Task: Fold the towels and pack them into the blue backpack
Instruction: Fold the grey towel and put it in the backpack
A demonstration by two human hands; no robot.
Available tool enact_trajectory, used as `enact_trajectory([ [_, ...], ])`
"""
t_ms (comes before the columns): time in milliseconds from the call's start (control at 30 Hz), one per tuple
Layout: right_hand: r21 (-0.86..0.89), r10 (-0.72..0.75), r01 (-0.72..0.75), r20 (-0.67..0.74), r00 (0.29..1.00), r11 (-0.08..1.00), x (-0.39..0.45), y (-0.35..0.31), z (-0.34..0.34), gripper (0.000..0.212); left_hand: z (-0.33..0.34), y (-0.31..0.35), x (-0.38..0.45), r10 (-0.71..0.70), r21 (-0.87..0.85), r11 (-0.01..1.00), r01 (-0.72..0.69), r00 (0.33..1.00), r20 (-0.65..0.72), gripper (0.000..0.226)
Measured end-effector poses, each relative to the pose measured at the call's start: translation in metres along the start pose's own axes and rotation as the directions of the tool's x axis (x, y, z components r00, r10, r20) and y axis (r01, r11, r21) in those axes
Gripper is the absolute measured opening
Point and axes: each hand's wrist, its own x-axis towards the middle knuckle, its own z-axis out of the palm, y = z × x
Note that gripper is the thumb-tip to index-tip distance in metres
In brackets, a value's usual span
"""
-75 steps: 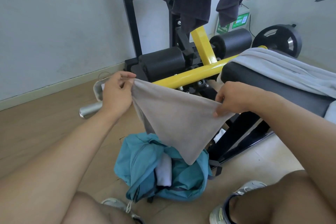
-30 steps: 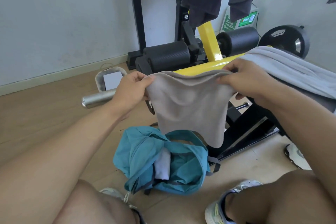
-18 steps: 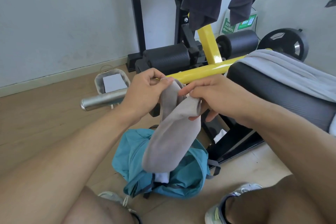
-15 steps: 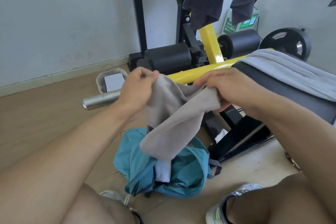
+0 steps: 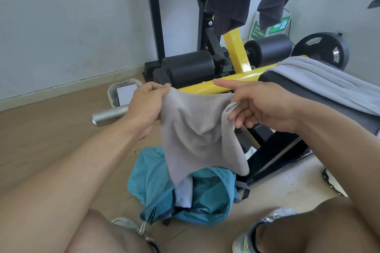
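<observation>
Weight bench (image 5: 308, 96), black pad w/ yellow frame, runs off the right edge; a grey towel (image 5: 329, 80) lies draped on it. Blue backpack (image 5: 207, 197) sits on the floor, mouth open, partly hidden behind the beige towel (image 5: 195, 129) hanging over it, long axis vertical. Something white (image 5: 184, 195) inside, can't tell what. Left hand (image 5: 147, 104) pinches one top corner, right hand (image 5: 259, 104) the other, forefinger straight.
</observation>
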Motion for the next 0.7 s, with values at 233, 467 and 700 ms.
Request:
enact_trajectory([
  [233, -0.027, -0.126, 0.132, 0.165, 0.978, 0.991, -0.010, -0.006, 0.030, 0.032, 0.018, 0.014, -0.034, 0.219, 0.053, 0.968, -0.244, 0.931, 0.292, 0.018],
  [467, -0.189, -0.326, 0.302, -0.114, 0.938, 0.935, -0.007, -0.002, 0.035, 0.010, 0.019, 0.023, -0.043, 0.248, 0.008, 0.965, -0.262, 0.923, 0.296, 0.015],
  [700, -0.494, -0.433, 0.264, -0.266, 0.862, 0.829, 0.001, 0.003, 0.028, 0.023, 0.018, 0.020, -0.044, 0.246, -0.001, 0.965, -0.264, 0.897, 0.367, 0.009],
])
